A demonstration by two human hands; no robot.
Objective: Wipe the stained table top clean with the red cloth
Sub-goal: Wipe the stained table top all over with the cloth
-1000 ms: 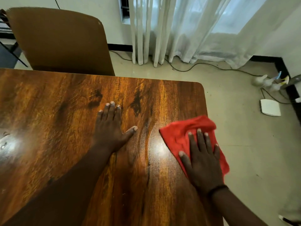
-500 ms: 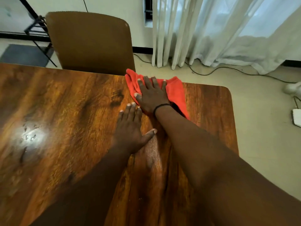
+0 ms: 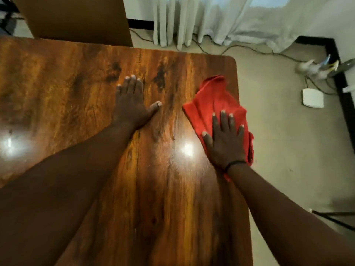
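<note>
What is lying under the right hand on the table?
Under the right hand lies the red cloth, pressed flat on the table top near its right edge. The wood beneath the cloth is covered, so any stain there cannot be seen.

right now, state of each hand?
Left hand: open, flat on the table top, holding nothing.
Right hand: open, palm pressing the red cloth to the table near its right edge, not gripping it.

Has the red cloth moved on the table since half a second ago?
Yes. The red cloth left the table's far edge near the chair and now lies under the right hand at the table's right edge.
</note>
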